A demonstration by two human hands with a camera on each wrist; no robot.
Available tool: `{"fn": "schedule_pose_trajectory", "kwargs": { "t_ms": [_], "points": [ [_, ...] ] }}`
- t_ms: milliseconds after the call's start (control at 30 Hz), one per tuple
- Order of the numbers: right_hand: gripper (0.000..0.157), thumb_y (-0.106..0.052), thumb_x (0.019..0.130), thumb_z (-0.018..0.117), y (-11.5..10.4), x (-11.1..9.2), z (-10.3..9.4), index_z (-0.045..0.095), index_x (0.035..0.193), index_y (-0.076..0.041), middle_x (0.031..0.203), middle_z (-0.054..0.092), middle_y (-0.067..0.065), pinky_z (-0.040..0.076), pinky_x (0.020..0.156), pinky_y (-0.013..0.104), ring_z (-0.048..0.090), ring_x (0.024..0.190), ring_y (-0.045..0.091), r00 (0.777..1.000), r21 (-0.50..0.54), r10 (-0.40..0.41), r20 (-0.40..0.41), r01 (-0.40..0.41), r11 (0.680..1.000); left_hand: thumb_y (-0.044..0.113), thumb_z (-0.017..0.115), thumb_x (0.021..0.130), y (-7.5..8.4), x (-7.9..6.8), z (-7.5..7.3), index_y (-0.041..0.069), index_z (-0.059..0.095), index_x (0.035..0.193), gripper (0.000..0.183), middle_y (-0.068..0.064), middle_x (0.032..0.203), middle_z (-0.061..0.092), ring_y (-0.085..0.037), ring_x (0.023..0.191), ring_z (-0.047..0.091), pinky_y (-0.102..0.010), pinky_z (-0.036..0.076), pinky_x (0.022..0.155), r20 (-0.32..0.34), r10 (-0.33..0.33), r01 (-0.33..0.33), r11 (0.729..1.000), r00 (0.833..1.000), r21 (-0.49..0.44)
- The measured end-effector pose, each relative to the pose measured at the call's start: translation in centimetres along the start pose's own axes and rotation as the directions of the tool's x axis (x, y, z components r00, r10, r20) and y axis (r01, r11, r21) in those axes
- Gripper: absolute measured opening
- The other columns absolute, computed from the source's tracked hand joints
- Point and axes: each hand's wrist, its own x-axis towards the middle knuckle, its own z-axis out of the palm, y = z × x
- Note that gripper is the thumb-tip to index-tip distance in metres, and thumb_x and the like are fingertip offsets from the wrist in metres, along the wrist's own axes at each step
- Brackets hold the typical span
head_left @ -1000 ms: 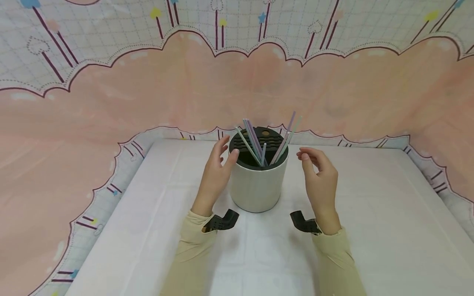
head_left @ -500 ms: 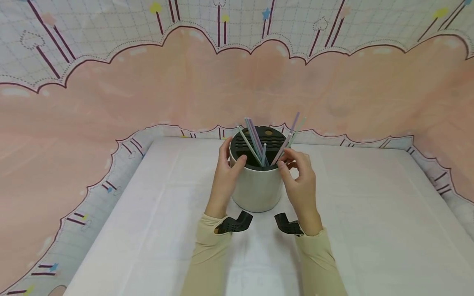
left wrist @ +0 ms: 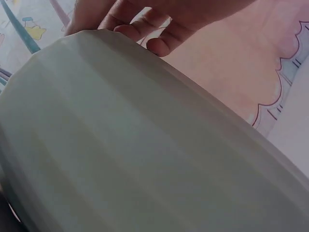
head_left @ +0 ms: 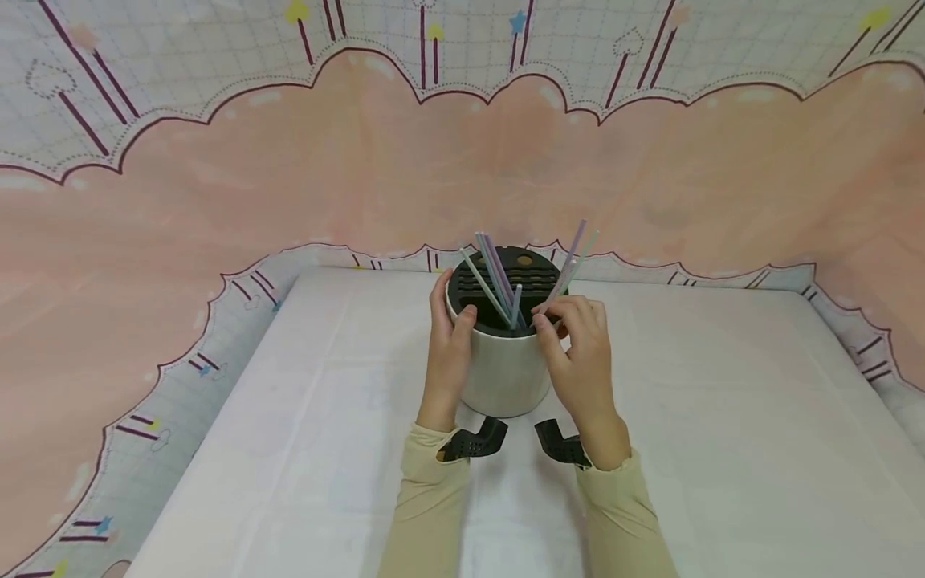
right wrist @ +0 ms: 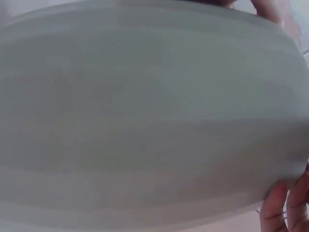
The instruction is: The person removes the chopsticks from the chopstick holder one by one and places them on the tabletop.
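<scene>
A white round holder (head_left: 507, 373) with a black slotted top (head_left: 516, 278) stands on the table. Several thin straws in pale green, purple and blue (head_left: 497, 277) poke out of its opening, with a pinkish one and a green one at the right. My left hand (head_left: 450, 357) grips the holder's left side, thumb over the front rim. At the right rim, my right hand (head_left: 584, 353) pinches the right-hand straws (head_left: 566, 269) low down with thumb and fingers. Both wrist views are filled mostly by the holder's pale wall (left wrist: 130, 130).
A white cloth (head_left: 332, 449) covers the table. Behind it hangs a peach-coloured curtain (head_left: 405, 177) with a scalloped pattern. Each wrist carries a small black camera mount (head_left: 473, 441).
My left hand has moved right and closed round the holder. From the holder's right, my right hand has come leftwards, and its fingertips now meet the right-hand straws.
</scene>
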Motion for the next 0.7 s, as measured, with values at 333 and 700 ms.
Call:
{"fn": "schedule_pose_trajectory", "kwargs": {
  "t_ms": [333,700],
  "points": [
    [0.018,-0.013,0.093,0.045,-1.0,-0.5,0.4,0.05,0.107,-0.005,0.093,0.058,0.002,0.036,0.07,0.026,0.051,0.089,0.015,0.985,0.19,0.165,-0.05,-0.153,0.97,0.019,0.041,0.09,0.4,-0.1,0.2,0.009,0.02,0.14,0.055,-0.008,0.144,0.023,-0.018,0.127,0.028,-0.042,0.023,0.101,0.0,0.046,-0.046,0.999,0.999,0.022],
    [0.015,-0.002,0.088,0.052,-3.1,0.5,-1.5,0.06,0.1,0.004,0.098,0.06,0.01,0.041,0.065,0.022,0.055,0.09,0.014,0.965,0.286,0.159,-0.208,-0.095,0.954,0.034,0.043,0.089,-3.1,0.7,-0.3,0.028,0.021,0.139,0.055,0.006,0.143,0.022,-0.01,0.128,0.025,-0.042,0.023,0.101,-0.01,0.054,-0.053,0.997,0.999,0.055]
  ]
}}
